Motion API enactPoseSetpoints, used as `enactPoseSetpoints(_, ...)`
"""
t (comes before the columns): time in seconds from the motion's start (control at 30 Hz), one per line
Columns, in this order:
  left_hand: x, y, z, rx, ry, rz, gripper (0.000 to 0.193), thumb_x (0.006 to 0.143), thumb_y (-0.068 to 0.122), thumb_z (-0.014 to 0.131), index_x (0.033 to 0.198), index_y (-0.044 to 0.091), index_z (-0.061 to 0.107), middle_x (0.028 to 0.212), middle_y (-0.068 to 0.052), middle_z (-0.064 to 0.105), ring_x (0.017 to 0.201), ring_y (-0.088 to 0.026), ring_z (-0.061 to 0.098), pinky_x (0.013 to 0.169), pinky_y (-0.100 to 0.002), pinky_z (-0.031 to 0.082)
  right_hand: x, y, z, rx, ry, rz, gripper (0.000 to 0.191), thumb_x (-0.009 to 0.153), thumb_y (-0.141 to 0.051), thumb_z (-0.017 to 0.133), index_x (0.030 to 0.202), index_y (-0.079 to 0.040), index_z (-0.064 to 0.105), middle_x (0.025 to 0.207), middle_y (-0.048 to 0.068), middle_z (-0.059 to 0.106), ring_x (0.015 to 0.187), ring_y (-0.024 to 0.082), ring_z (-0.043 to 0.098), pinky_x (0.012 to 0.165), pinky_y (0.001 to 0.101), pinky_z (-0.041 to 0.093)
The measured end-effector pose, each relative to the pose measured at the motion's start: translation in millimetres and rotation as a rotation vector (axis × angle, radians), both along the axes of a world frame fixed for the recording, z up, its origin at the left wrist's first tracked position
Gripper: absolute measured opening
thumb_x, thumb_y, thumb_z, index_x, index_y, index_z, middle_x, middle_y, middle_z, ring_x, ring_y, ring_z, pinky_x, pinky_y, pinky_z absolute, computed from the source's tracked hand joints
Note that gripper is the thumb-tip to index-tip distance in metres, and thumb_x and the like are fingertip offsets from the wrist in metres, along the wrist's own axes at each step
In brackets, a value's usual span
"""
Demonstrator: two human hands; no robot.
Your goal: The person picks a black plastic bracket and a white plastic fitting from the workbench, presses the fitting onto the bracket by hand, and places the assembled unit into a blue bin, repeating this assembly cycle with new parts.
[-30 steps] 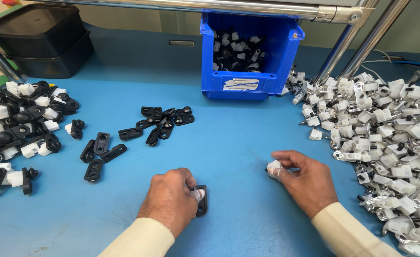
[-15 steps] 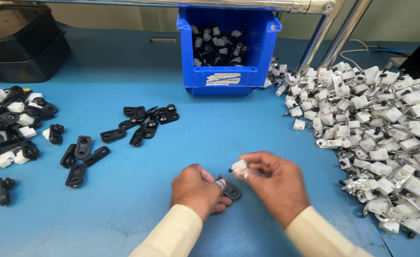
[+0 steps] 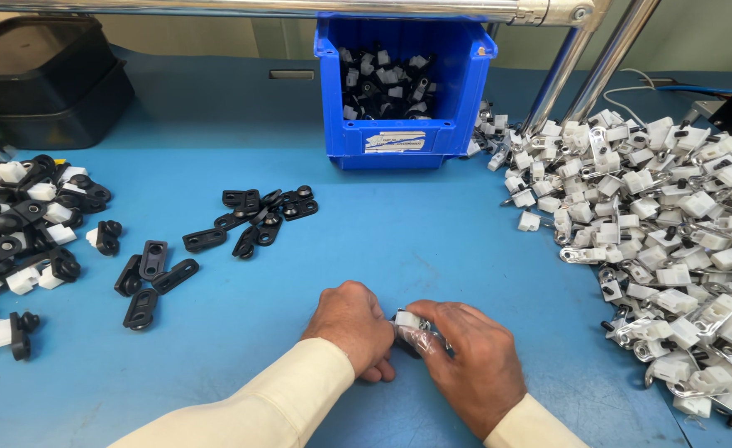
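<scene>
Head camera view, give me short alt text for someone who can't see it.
Two hands, left hand and right hand, press a small white part onto a black part on a blue table. Loose black brackets lie to the left, a heap of white-and-metal pieces to the right, a blue bin behind.

Cream sleeves (image 3: 300, 390) frame a white-and-silver clip (image 3: 410, 323) on a plain light-blue bench (image 3: 432, 241). At twelve o'clock stands a deep-blue bin (image 3: 403, 137) of black and white parts; black plates (image 3: 254, 220) lie at ten o'clock, white-and-silver clips (image 3: 673, 241) at two o'clock.
</scene>
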State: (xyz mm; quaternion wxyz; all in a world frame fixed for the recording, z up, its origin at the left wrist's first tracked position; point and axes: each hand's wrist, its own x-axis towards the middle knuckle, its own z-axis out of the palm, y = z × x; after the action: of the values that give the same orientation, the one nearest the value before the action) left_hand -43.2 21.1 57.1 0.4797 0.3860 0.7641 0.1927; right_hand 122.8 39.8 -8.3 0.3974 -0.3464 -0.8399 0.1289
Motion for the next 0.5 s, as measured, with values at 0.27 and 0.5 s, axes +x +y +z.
enactPoseSetpoints(0.27, -0.6, 1.7, -4.7, 0.071, -0.012, 0.018, 0.02, 0.098, 0.006, 0.054, 0.09, -0.002, 0.071, 0.077, -0.013, 0.077, 0.062, -0.023, 0.078, 0.054, -0.033, 0.063, 6.7, 7.8, 7.3, -0.053, -0.08, 0.125, 0.029, 0.076, -0.001, 0.075, 0.105, -0.006, 0.072, 0.09, 0.009, 0.077, 0.084, 0.026, 0.074, 0.07, 0.0369, 0.058)
enactPoseSetpoints(0.5, 6.4, -0.5, -7.7, 0.21, 0.155, -0.065, 0.014, 0.097, 0.014, 0.062, 0.092, 0.004, 0.071, 0.074, -0.013, 0.077, 0.061, -0.02, 0.077, 0.06, -0.031, 0.058, -1.1, 23.7, 32.0, -0.398, -0.344, -0.032, 0.032, 0.078, -0.015, 0.082, 0.109, -0.018, 0.078, 0.087, 0.007, 0.078, 0.081, 0.024, 0.074, 0.073, 0.0386, 0.057)
